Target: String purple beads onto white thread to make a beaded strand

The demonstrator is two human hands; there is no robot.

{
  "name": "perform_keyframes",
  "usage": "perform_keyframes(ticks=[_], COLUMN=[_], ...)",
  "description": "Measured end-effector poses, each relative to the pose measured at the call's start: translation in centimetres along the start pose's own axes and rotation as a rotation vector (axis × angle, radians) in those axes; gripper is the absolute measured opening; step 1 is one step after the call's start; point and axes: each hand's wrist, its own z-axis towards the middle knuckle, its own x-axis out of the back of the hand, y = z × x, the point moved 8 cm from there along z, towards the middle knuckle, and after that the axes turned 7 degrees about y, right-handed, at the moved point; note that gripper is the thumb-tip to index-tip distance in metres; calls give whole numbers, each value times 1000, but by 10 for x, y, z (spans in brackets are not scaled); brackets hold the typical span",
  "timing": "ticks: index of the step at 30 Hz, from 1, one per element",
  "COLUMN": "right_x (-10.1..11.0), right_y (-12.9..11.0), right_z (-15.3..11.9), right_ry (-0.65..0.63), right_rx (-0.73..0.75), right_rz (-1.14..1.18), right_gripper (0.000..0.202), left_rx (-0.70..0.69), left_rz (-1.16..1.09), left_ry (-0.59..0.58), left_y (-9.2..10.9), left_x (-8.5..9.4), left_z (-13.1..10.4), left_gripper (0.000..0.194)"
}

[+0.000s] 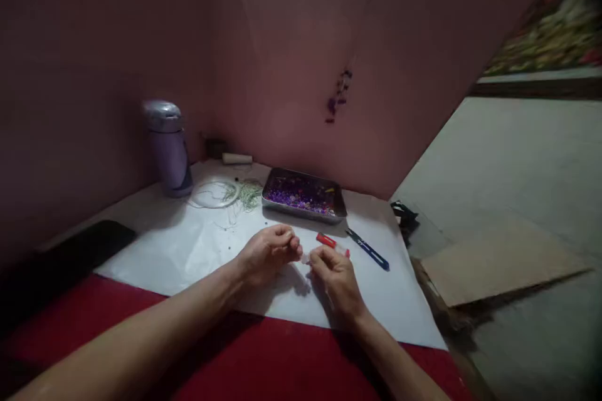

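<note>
My left hand point(270, 252) is over the white sheet point(150, 257), its fingertips pinched together. Close on its right, my right hand point(336, 279) has thumb and forefinger pinched as well. A tiny pale bit point(305, 259) shows in the gap between the fingertips, too small and blurred to name. Just behind my right hand lies a red-capped clear tube point(333, 242). Beyond both hands stands a dark metal tray point(305, 217) with many small purple beads point(296, 196) in it. To its right lies a dark blue cutter-like tool point(369, 250).
A lilac flask point(169, 156) stands at the back left, near a white ring point(214, 195) and tangled greenish thread point(248, 194). A spool-like roll point(237, 158) lies by the pink wall point(282, 75), where a purple beaded strand point(336, 100) hangs. Cardboard point(498, 263) lies at the right.
</note>
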Motion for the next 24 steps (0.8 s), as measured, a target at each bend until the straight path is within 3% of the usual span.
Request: perform_keyframes(ticks=[5,9,24], right_x=[-7,-8,-1], right_y=[-18,-13,1], right_z=[1,3,9], right_ry=[-56,-109,-88], right_rx=[38,-1,54], right_rz=[182,233,-91], right_gripper=[19,13,28], left_rx=[11,13,-39], left_rz=[4,20,215], left_ry=[13,27,176], left_y=[-2,-4,-14], left_x=[0,1,9], left_z=[-2,-2,0], left_gripper=[13,10,8])
